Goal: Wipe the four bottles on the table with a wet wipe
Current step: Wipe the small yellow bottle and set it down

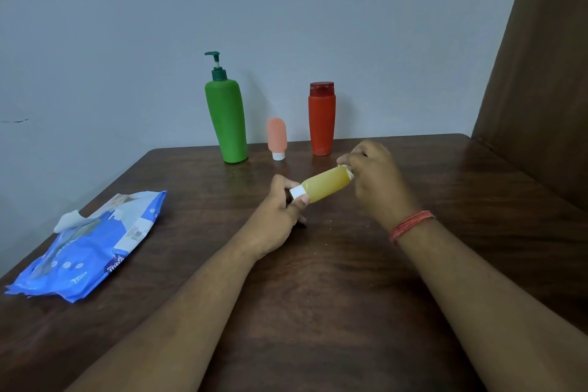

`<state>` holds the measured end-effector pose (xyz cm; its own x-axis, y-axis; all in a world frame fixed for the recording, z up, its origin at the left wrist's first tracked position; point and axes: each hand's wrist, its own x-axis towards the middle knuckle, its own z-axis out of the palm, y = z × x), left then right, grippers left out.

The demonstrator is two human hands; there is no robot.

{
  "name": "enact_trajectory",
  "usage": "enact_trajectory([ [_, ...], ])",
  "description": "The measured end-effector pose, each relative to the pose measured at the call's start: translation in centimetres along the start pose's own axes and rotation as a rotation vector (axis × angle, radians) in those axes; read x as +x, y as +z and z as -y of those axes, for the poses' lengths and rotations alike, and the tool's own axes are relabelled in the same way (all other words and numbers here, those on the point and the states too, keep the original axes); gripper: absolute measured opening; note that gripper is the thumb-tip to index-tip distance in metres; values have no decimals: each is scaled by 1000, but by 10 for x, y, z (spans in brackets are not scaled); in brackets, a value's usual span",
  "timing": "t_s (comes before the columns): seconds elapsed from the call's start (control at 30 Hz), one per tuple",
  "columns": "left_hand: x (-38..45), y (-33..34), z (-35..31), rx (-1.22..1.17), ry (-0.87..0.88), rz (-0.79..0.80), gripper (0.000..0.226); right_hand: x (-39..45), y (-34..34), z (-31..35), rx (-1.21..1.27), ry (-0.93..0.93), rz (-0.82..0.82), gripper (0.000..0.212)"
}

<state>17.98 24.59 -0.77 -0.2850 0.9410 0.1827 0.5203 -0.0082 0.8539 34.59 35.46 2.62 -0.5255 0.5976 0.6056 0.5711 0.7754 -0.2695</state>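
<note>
A small yellow bottle (324, 184) with a white cap is held tilted above the table's middle. My left hand (281, 210) grips its cap end. My right hand (375, 181) is closed over the bottle's far end, pressing a white wet wipe (349, 172) against it; only a sliver of the wipe shows. At the back of the table stand a tall green pump bottle (226, 118), a small pink tube (277, 137) on its white cap, and a red flip-cap bottle (322, 119).
A blue wet-wipe pack (92, 245) lies open at the table's left edge, one wipe poking out of it. The dark wooden table (318, 312) meets a grey wall at the back. A brown curtain (541, 73) hangs at the right.
</note>
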Motion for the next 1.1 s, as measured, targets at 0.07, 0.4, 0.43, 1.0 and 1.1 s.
enact_trajectory([
  [0.07,0,0,2,-39,-13,-2,7,-2,5,4,58,-24,-66,44],
  [0.4,-2,2,2,-416,11,41,15,-5,15,12,34,-252,-196,29],
  [0.43,-3,3,2,-416,14,60,15,-3,11,7,37,-183,-229,29],
  [1.0,-6,4,-2,-462,25,100,12,-7,10,9,252,4,-287,25],
  [1.1,-5,3,-1,-528,-13,52,12,-12,18,20,266,-83,-195,25],
])
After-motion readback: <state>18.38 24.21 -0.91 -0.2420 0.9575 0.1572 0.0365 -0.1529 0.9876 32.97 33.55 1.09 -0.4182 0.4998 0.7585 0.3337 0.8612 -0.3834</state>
